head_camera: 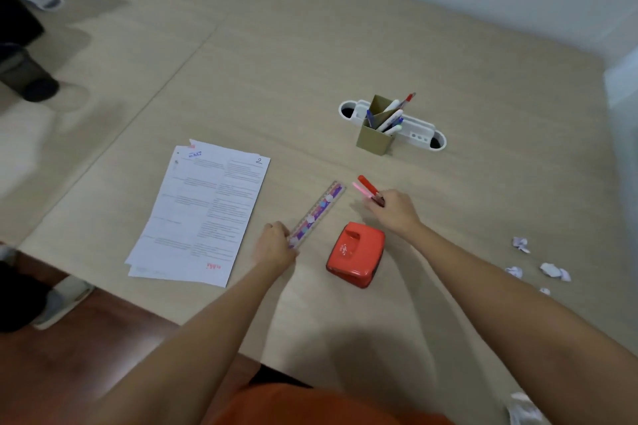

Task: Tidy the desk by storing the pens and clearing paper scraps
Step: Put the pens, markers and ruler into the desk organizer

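My right hand (395, 209) is closed around a red pen (366, 184) and a pink pen (359, 189), whose tips point up and to the left just over the desk. My left hand (276, 243) grips the near end of a purple patterned ruler (319, 212), which slants away to the upper right. Beyond them stands a tan cardboard pen holder (374, 140) with several pens sticking out of it. Several crumpled white paper scraps (550, 269) lie on the desk at the right, and another scrap (524, 409) shows at the bottom right edge.
A red hole punch (355, 254) sits between my hands, near the front. A stack of printed sheets (203, 214) lies to the left. A white cable grommet (419, 133) is set into the wooden desk (276, 55) behind the holder. Someone's feet (51, 300) stand at left.
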### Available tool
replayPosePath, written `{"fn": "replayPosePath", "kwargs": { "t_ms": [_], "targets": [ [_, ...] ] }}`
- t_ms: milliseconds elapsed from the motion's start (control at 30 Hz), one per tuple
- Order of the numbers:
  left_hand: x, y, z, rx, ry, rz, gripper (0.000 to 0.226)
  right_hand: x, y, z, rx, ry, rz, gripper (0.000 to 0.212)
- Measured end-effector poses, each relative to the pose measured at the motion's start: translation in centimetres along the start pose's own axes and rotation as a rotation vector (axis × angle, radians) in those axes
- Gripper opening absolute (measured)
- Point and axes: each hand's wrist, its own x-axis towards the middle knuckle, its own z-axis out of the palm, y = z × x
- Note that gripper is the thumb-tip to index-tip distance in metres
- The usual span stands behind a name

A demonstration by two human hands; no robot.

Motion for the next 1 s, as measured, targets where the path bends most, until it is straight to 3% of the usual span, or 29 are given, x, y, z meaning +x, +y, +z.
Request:
{"fn": "replayPosePath", "kwargs": {
  "t_ms": [67, 167, 367, 533, 633, 733, 833, 933, 1000],
  "targets": [
    [0.5, 0.0, -0.2, -0.015, -0.014, -0.022, 0.037, 2.2, -1.8, 1.2, -0.015, -0.024, 0.023, 0.047],
    [1.2, -0.3, -0.1, 0.007, -0.033, -0.035, 0.035, 4.5, -3.3, 2.8, -0.024, -0.032, 0.068, 0.030],
    [1.8, -0.8, 0.6, 0.006, -0.023, -0.014, 0.024, 6.6, -4.1, 6.0, -0.202, -0.075, 0.235, 0.035],
    [1.8, -0.9, 0.3, -0.036, -0.016, 0.016, 0.040, 6.5, -4.1, 5.8, -0.070, 0.006, 0.384, 0.034],
    [1.8, -0.8, 0.2, -0.016, -0.024, 0.029, 0.042, 6.8, -3.2, 4.6, -0.037, -0.029, 0.423, 0.033],
    [1.6, -0.7, 0.2, -0.012, -0.020, 0.044, 0.042, 6.6, -3.1, 3.5, -0.028, -0.132, 0.382, 0.027],
    [1.5, -0.7, -0.1, -0.001, -0.040, 0.064, 0.046, 6.4, -3.7, 2.6, 0.140, -0.205, 0.338, 0.011],
    [2.2, 0.1, -1.4, 0.021, -0.110, 0.137, 0.038, 6.3, -4.9, 0.9, 0.251, -0.174, 0.194, 0.021],
    [3.0, 1.7, -3.2, 0.010, -0.149, 0.216, 0.019, 6.2, -5.9, -1.2, 0.264, -0.031, 0.065, 0.026]
  ]
}}
